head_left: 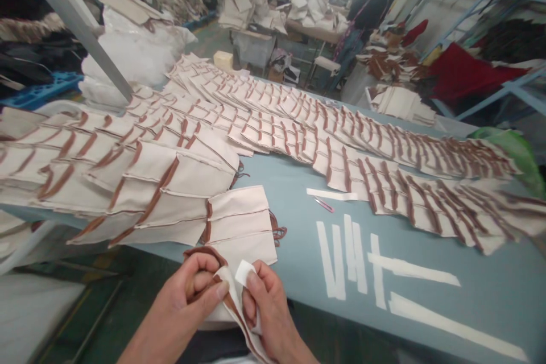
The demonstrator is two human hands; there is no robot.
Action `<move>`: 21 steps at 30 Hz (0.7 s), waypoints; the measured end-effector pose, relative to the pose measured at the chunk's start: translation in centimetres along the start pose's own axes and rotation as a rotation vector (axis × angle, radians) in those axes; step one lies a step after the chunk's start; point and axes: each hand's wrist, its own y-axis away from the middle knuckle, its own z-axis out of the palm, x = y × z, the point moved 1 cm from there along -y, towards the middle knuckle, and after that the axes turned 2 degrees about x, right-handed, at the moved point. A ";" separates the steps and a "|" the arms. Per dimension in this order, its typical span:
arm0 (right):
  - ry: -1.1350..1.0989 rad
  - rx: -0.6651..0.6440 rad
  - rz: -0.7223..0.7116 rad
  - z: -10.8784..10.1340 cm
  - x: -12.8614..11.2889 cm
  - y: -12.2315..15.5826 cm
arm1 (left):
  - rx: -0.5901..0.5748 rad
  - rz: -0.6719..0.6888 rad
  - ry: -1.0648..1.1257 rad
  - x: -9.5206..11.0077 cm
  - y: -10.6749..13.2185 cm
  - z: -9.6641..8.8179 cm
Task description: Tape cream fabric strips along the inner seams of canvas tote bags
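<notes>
Near the table's front edge, my left hand (185,301) pinches the brown-trimmed edge of a cream fabric panel (229,280) between thumb and fingers. Close beside it, my right hand (268,310) is closed on a short white strip (243,273), its end sticking up past the thumb. The panel's folded edge runs down between both hands toward my lap. Just beyond my hands lies a seamed cream panel (239,227) with brown thread ends (278,230) at its right side. My curled fingers hide part of the held edge.
Long overlapping rows of cream panels with brown seams (273,133) cover the far and left parts of the blue-grey table (294,173). Several white strips (336,261) and a small pink-handled tool (325,205) lie to the right. A person (367,17) stands beyond the table.
</notes>
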 end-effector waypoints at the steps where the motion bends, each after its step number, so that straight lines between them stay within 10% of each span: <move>1: 0.000 0.001 0.017 0.0 0.2 0.1 | -0.006 0.002 -0.024 -0.5 -0.2 -0.5; 11: 0.133 0.057 -0.010 0.1 -0.3 -0.3 | 0.023 0.113 -0.230 -1.2 0.4 -2.6; 17: 0.657 0.145 -0.529 -0.9 -8.6 0.8 | -0.095 0.195 -0.220 1.4 -0.3 -2.2; 21: 0.770 0.153 -0.432 0.1 -12.0 4.4 | -0.109 0.222 -0.254 3.5 -1.3 -2.1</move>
